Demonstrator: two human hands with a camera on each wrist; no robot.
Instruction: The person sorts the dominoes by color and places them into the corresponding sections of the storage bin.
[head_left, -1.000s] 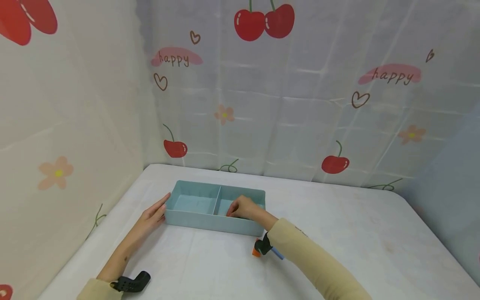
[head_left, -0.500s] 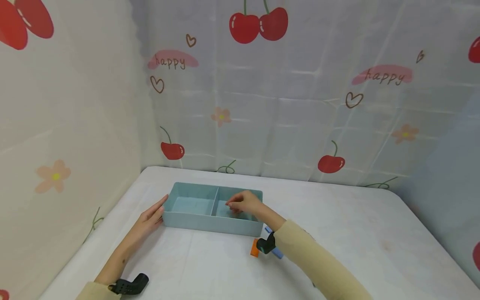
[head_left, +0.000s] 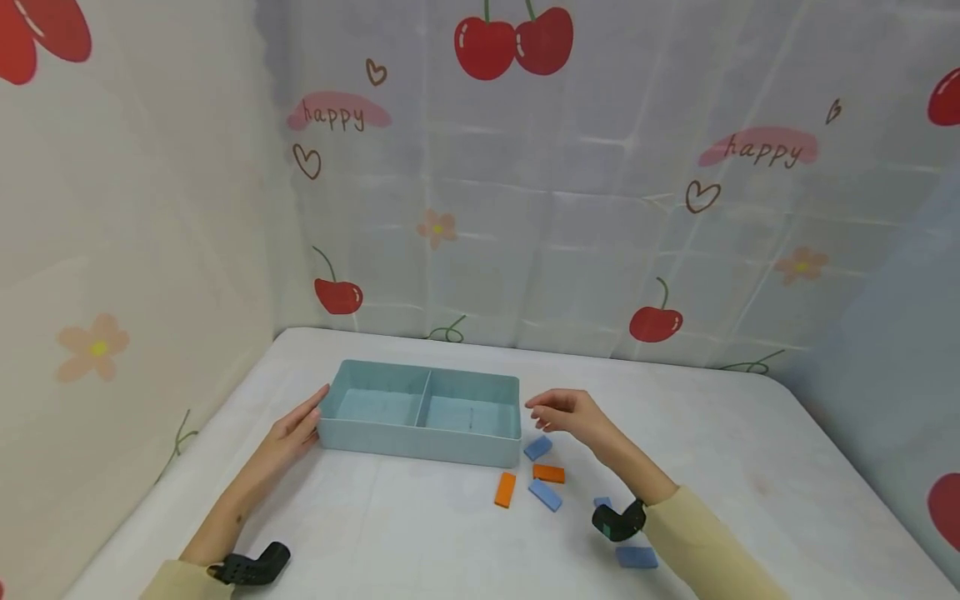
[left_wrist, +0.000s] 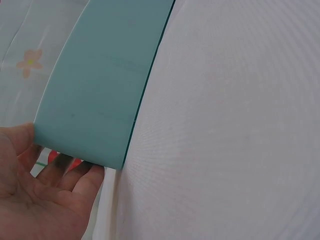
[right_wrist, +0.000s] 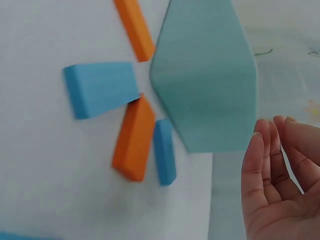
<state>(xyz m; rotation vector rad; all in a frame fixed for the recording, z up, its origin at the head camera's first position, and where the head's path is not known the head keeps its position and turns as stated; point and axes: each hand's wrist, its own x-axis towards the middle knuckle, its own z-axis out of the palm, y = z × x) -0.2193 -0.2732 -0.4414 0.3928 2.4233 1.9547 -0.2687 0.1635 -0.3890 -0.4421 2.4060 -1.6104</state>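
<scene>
A pale teal two-compartment box [head_left: 420, 442] stands on the white table. My left hand [head_left: 295, 431] rests against its left end, fingers fairly straight; in the left wrist view the thumb touches near the rim and the fingers [left_wrist: 90, 182] lie along the end wall. My right hand [head_left: 579, 418] hovers just right of the box, fingers loosely bent with nothing between them. Below it lie loose blocks: a blue block [head_left: 537, 447], an orange block [head_left: 549, 473], another blue block [head_left: 545, 494] and a second orange block [head_left: 506, 490]. The right wrist view shows the orange block [right_wrist: 134, 142] touching a blue block [right_wrist: 102, 87].
Another blue block [head_left: 636, 557] lies nearer the front, beside the right sleeve. One more blue block [head_left: 602, 502] is partly hidden by the black wrist camera [head_left: 619, 522]. A curtain [head_left: 585, 275] printed with cherries rises behind the table [head_left: 712, 450].
My right hand has lifted out of the box's right compartment and moved right, past the box's end, uncovering the blocks. My left hand stays at the box's left end.
</scene>
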